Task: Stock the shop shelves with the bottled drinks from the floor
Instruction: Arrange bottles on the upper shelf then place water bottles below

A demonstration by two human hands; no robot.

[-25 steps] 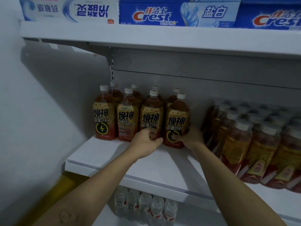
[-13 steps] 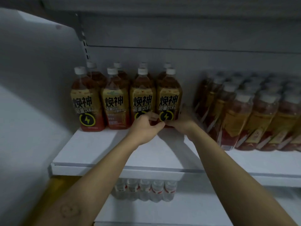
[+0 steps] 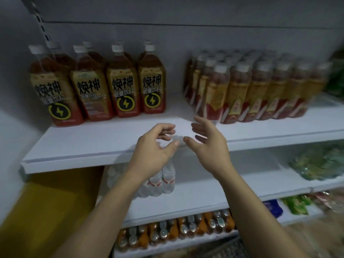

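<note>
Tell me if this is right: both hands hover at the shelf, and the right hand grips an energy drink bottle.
Wrong: the head view shows the right hand empty, fingers relaxed, clear of the energy drink bottles. The rest is right.

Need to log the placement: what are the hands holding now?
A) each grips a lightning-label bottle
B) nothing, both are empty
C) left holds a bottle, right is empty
B: the left hand and right hand hover with loosely curled fingers above the shelf front, clear of the lightning-label bottles.
</note>
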